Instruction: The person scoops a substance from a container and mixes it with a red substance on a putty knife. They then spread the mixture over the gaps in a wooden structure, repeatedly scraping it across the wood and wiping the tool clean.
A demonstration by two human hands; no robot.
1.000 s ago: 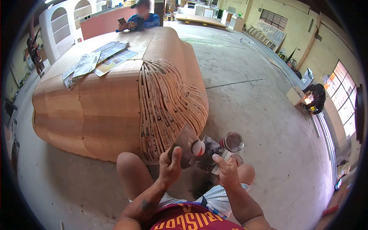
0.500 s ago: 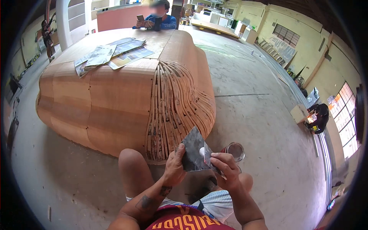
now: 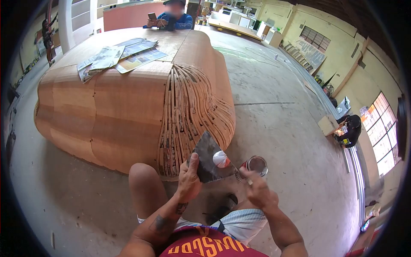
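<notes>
My left hand [image 3: 189,176] grips the edge of a dark flat plate [image 3: 205,160], its thumb lying on top. A round white dollop with a reddish patch [image 3: 221,159] sits on the plate. At the plate's right corner, my right hand [image 3: 258,191] is closed round a thin tool, seen edge-on and partly blurred. An open can [image 3: 257,165] stands on the floor just beyond my right hand. Past the plate is a large wooden form [image 3: 124,111] with a section of narrow curved strips [image 3: 188,115].
Newspapers [image 3: 120,55] lie on top of the form. A person [image 3: 173,19] leans at its far side with a phone. Another person [image 3: 352,130] crouches at the right beside a box [image 3: 328,125]. A third person [image 3: 47,38] stands far left.
My right hand has moved right and down from the plate's face, with the tool. The white dollop now shows fully. The whole view has shifted slightly.
</notes>
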